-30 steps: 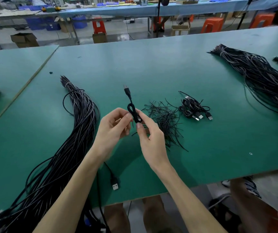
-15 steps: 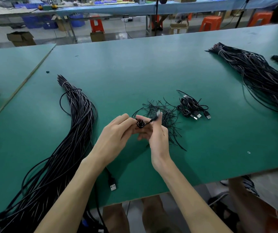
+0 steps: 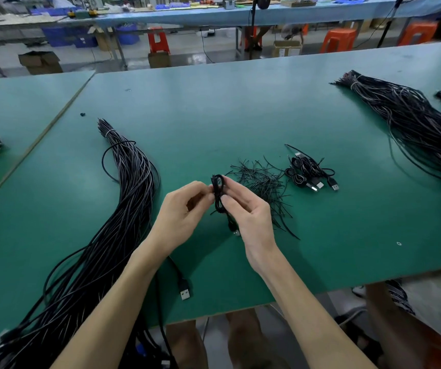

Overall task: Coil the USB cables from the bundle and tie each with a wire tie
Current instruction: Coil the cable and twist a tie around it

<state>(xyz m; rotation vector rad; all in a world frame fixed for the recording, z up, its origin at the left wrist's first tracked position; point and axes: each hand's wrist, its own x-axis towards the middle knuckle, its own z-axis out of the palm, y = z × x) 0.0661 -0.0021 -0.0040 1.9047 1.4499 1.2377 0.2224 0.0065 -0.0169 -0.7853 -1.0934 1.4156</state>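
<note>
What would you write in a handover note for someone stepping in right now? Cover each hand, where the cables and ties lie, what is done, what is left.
Left hand: pinches the coiled cable above the table.
Right hand: pinches the same coil from the other side; its plug hangs below.
Wire ties: loose pile just beyond the hands.
Done: a few small coils lie right of the ties.
Left: fasten this coil (whether a tie is on it cannot be told), then work through the big bundle on the left.
</note>
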